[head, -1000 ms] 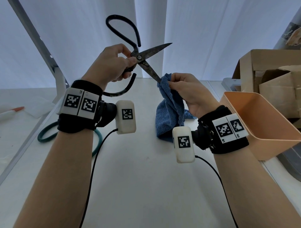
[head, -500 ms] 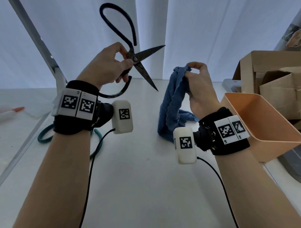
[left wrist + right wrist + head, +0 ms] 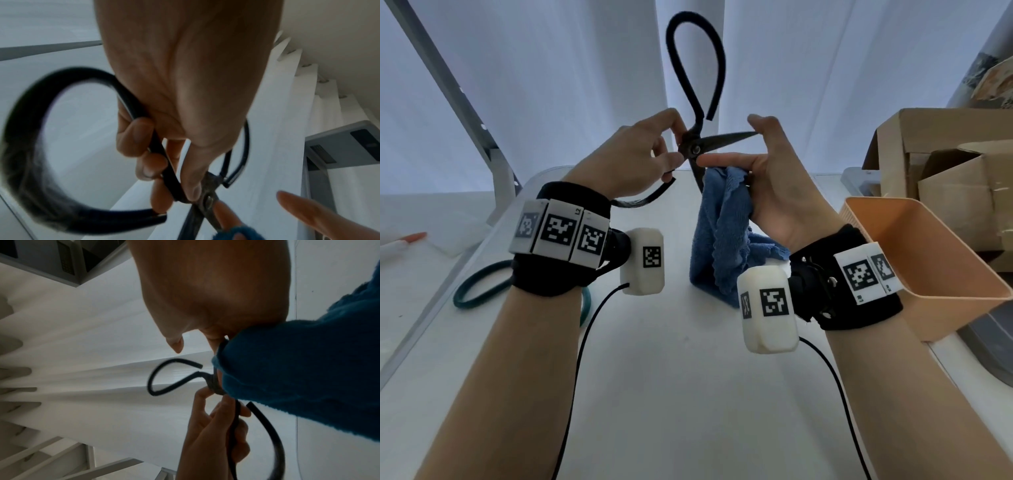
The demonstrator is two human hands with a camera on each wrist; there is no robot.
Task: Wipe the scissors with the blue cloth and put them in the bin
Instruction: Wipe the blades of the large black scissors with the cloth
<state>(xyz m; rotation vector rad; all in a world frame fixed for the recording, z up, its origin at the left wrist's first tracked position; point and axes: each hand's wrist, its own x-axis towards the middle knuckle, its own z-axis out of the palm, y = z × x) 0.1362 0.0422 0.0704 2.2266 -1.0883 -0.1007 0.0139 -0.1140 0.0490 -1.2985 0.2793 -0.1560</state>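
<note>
Black iron scissors [image 3: 697, 145] with big loop handles are held up over the table, blades spread. My left hand [image 3: 643, 154] grips them at the pivot and lower handle [image 3: 164, 165]. My right hand [image 3: 763, 171] holds the blue cloth [image 3: 722, 233] against the lower blade. Its thumb reaches under the pivot and its forefinger touches the upper blade's tip. The cloth hangs down to the table. In the right wrist view the cloth [image 3: 298, 369] covers the blade beside the pivot [image 3: 216, 386]. An orange bin [image 3: 935, 260] stands at the right.
Cardboard boxes [image 3: 945, 171] stand behind the bin. A green ring [image 3: 482, 284] lies on the table at the left, near a metal frame post [image 3: 465, 113]. A pen [image 3: 404, 240] lies at the far left. White curtains hang behind.
The scissors have turned more upright, upper handle pointing up. My right hand moved left with the cloth from apart from the scissors and now presses it on the lower blade.
</note>
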